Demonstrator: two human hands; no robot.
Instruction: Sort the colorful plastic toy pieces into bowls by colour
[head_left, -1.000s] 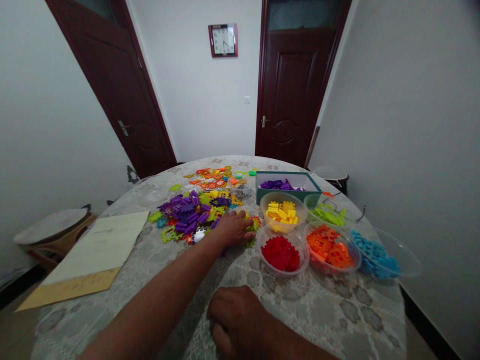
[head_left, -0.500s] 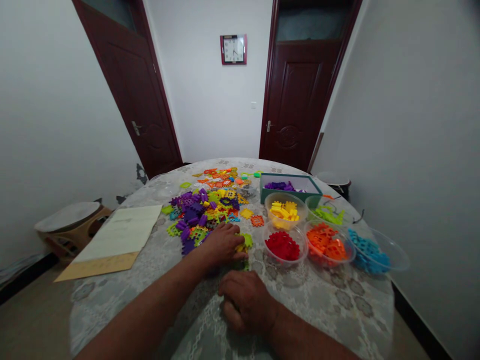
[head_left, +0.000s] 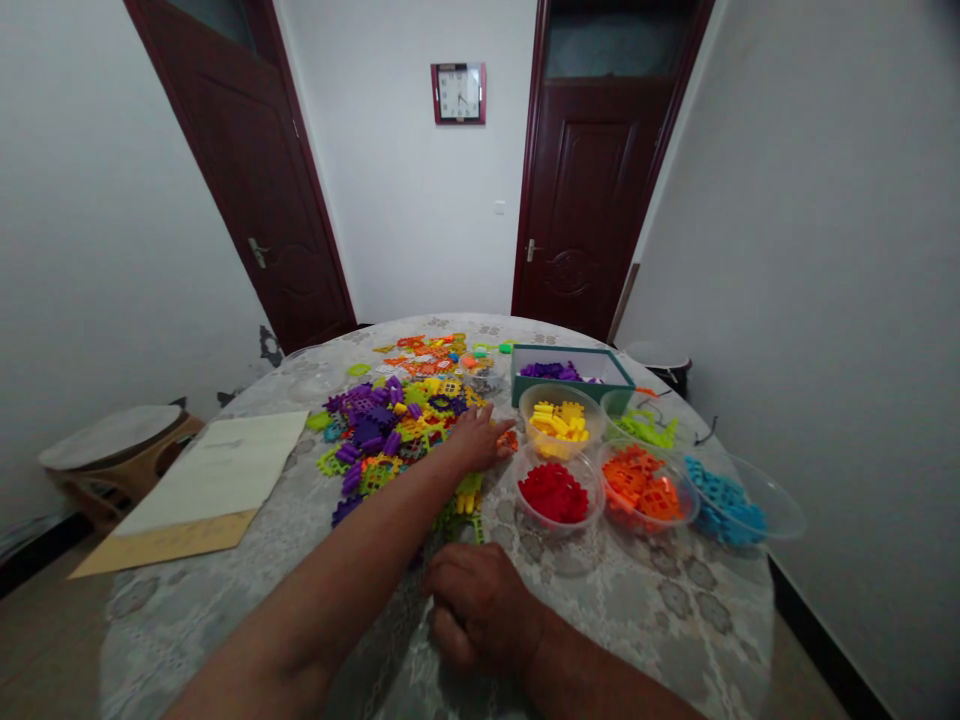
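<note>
My left hand point(head_left: 480, 440) reaches over the right side of a mixed pile of plastic building pieces point(head_left: 375, 425). Its fingers are spread, and the fingertips are at an orange square piece point(head_left: 508, 442), partly covering it. Nothing shows gripped in them. Yellow pieces point(head_left: 469, 494) lie below the wrist, and my forearm hides part of the pile. Resting on the tablecloth near the front, my right hand point(head_left: 480, 605) is curled closed; whatever is inside it, if anything, is hidden.
Clear bowls hold yellow point(head_left: 559, 422), red point(head_left: 553, 493), orange point(head_left: 643, 485), lime green point(head_left: 649, 428) and blue pieces point(head_left: 724, 505). Behind them stands a green box point(head_left: 622, 378) with purple pieces. Paper sheets point(head_left: 210, 470) lie at left; a stool point(head_left: 112, 440) stands beyond the table.
My left hand has moved forward and right, from the pile's near edge to the orange square piece. The right hand stays curled in place. The view has shifted slightly.
</note>
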